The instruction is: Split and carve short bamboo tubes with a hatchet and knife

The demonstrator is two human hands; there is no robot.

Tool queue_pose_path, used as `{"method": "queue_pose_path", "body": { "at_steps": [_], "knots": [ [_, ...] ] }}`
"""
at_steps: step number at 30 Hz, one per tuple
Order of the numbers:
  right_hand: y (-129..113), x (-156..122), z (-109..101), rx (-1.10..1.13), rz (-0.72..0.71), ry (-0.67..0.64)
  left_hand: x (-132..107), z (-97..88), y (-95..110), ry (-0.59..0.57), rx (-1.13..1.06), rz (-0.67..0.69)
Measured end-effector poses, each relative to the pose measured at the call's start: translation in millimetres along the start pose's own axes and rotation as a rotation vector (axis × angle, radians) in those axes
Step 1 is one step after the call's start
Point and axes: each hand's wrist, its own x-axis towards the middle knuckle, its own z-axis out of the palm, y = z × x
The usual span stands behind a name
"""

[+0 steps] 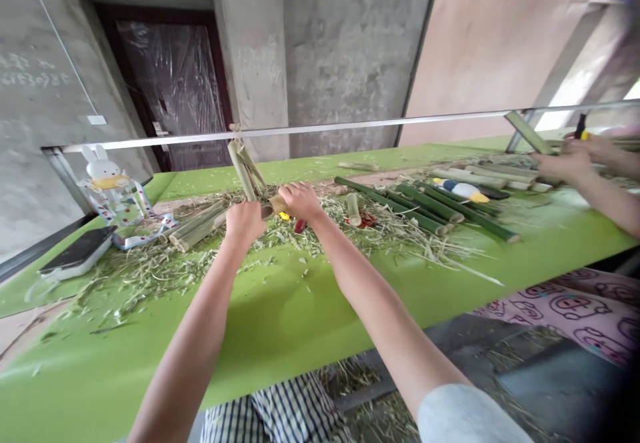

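My left hand (245,223) is closed in a fist around a bamboo piece (277,205), just in front of the split bamboo stalks (242,171) that lean up to the metal rail. My right hand (301,202) grips bamboo at the right of that fist, fingers wrapped over the top. A dark hollow end shows between the hands; whether they hold one piece or two I cannot tell. Below my right hand lies a tool with a red handle (300,226), with a yellow part (285,216) close by. Pale shavings (320,230) spread around both hands.
Peeled bamboo lengths (200,225) lie left; green bamboo lengths (425,206) and a short tube (353,210) lie right. A phone (79,251) and rabbit-topped bottle (117,196) stand far left. The metal rail (320,129) crosses behind. A co-worker's hands (570,163) hold bamboo at right.
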Motion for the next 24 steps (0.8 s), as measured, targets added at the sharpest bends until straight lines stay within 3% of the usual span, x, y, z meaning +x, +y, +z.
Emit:
{"method": "queue_pose_path", "body": {
  "at_steps": [5,8,15,19,21,22,24],
  "knots": [
    [4.7,1.6,4.2,-0.025,-0.079,0.08,-11.5,-6.1,0.6,0.0,0.004,-0.087],
    [6.2,5.1,9.9,0.005,-0.084,0.116,-11.1,-17.0,-6.6,-0.04,0.045,-0.056],
    [10.9,12.9,6.6,0.094,0.088,0.209,-0.2,-70.7,-10.1,-0.129,0.175,0.043],
    [11.2,9.9,-7.1,0.137,0.197,0.281,12.4,-85.8,-1.7,-0.134,0.136,0.07],
    [15.6,3.9,-12.9,0.219,0.243,0.294,14.1,-83.3,-9.4,-0.235,0.06,0.056],
    [20.5,-0.8,-15.9,0.276,0.339,0.314,11.4,-79.1,-19.1,-0.318,0.005,0.044],
    [36.1,-13.1,-22.6,0.381,0.683,0.394,-2.7,-65.6,-51.0,-0.573,-0.162,0.053]
  ]
}}
